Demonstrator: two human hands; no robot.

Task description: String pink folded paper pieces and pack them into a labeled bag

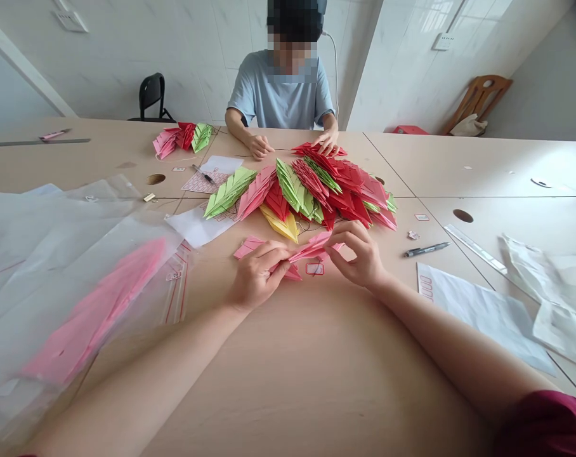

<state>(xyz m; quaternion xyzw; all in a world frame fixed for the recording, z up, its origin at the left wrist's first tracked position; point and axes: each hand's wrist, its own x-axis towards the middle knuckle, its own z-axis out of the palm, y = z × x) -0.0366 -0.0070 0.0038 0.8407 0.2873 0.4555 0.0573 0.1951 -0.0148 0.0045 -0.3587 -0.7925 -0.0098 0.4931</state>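
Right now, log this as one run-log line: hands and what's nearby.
left hand: pinching pink folded paper | right hand: pinching same | nearby: red, green, pink folded paper pile | across: co-worker's hands at pile

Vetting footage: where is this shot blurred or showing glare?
Head view: the plastic bag at lower left is smeared with blur; soft glare lies on the tabletop at right; wide-angle distortion bows the table edges.

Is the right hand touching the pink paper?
Touching. The head view shows the right hand pinching the end of the folded pink paper.
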